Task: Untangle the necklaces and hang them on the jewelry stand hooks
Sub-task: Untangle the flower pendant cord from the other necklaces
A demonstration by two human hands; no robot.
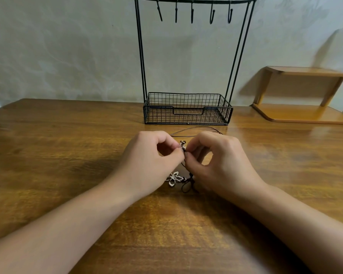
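Both hands meet over the wooden bench (67, 155), the left hand (147, 165) and right hand (222, 165) each pinching the tangled necklaces (183, 149) in a fingertip grip. A pale flower-shaped pendant (173, 178) lies below, apparently on the bench. Behind stands the black jewelry stand (141, 56), hooks (212, 15) bare, its wire basket (186, 109) holding nothing visible.

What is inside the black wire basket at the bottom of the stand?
Nothing shows inside the black wire basket: through its mesh only the brown wooden table is visible. No corner is covered, though the fine mesh could hide something tiny.
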